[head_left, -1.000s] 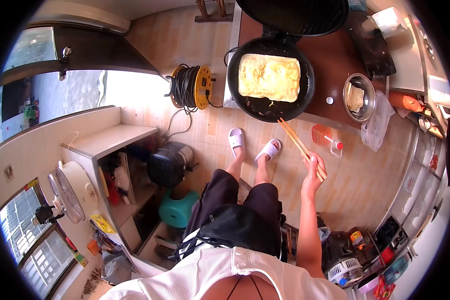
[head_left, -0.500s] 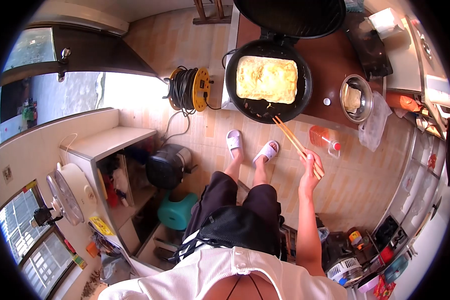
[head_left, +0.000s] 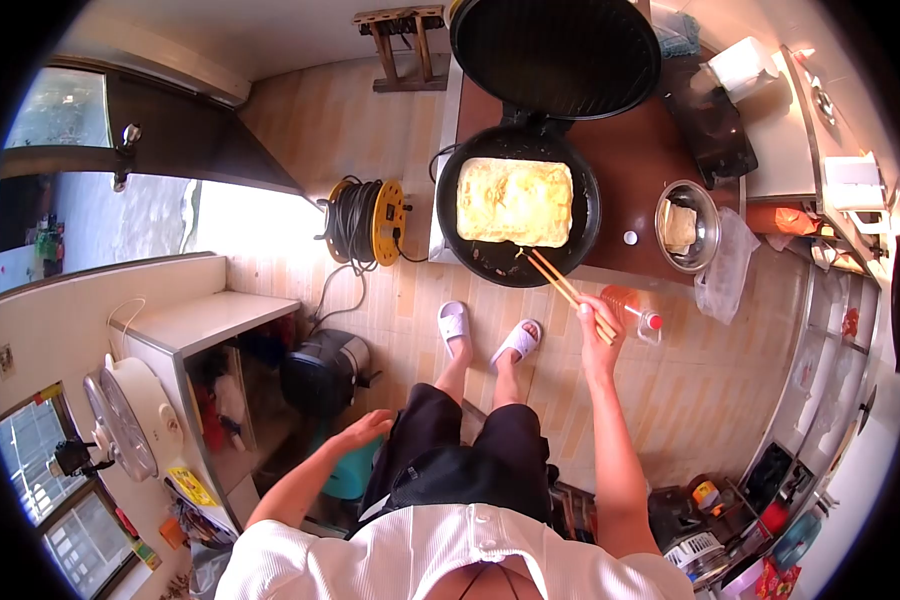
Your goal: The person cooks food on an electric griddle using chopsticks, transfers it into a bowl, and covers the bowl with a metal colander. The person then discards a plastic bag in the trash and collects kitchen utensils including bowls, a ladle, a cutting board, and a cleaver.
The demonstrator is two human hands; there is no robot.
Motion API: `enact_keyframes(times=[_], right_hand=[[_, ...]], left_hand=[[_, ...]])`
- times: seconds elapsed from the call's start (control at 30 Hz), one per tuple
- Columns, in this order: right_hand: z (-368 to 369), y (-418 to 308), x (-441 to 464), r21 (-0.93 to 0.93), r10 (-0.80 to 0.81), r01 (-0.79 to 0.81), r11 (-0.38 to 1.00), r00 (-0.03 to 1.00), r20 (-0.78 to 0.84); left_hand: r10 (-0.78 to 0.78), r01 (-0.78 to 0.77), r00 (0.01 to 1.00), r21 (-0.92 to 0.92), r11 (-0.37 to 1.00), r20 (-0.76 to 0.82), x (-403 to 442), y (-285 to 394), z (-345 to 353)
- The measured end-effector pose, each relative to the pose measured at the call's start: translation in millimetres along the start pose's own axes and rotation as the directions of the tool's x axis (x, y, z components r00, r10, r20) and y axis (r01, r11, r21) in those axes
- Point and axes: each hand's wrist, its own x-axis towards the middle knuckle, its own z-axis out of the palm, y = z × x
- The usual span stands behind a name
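Note:
My right hand (head_left: pixel 600 325) is closed around a pair of wooden chopsticks (head_left: pixel 560 282). Their tips meet the near edge of a rectangular, golden flatbread (head_left: pixel 515 203). The bread lies flat in a round black electric griddle (head_left: pixel 492 264), whose ribbed lid (head_left: pixel 555 55) stands raised at the back. At my left side, beside my thigh, my left hand (head_left: pixel 368 428) is held out with its fingers extended and nothing visible in it. Right of the griddle, a metal bowl (head_left: pixel 708 235) holds folded pieces of flatbread (head_left: pixel 679 228).
A white cap (head_left: pixel 630 238) and a plastic bag (head_left: pixel 727 270) are by the bowl. A red-capped bottle (head_left: pixel 648 322) stands below the table edge. Left on the floor are a yellow cable reel (head_left: pixel 386 222), a black bin-like container (head_left: pixel 320 370) and a teal stool (head_left: pixel 350 472).
The chopstick tips have moved from the griddle's near rim inward to the flatbread's edge. My left hand has come into view at the left. The whole view has shifted slightly.

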Motion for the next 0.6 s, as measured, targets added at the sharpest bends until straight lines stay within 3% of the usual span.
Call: enact_keyframes(times=[0.07,0.1,0.13,0.23,0.37,0.47,0.6], right_hand=[[4,-13,2,-0.132,-0.057,0.065,0.989,0.997,0.059],[8,-19,2,-0.197,-0.082,0.099,0.976,0.993,0.090],[12,-22,4,-0.253,-0.170,0.191,0.949,0.980,0.102],[19,-20,6,-0.339,-0.208,0.255,0.905,0.963,0.171],[28,-26,11,-0.354,-0.189,0.238,0.905,0.967,0.169],[31,-28,14,-0.379,-0.166,0.219,0.899,0.972,0.168],[32,-28,15,-0.345,-0.175,0.214,0.914,0.974,0.141]], left_hand=[[-0.020,0.038,0.993,-0.150,0.988,0.119,30,33,21],[-0.014,0.014,0.981,0.005,1.000,0.194,48,27,35],[-0.002,-0.063,0.975,0.288,0.955,0.220,66,17,51],[-0.061,-0.043,0.982,0.523,0.851,0.180,60,52,62],[-0.118,-0.003,0.966,0.466,0.885,0.230,81,43,52],[-0.073,-0.056,0.966,0.474,0.879,0.248,85,23,55],[-0.164,0.089,0.982,0.527,0.845,0.098,73,36,73]])
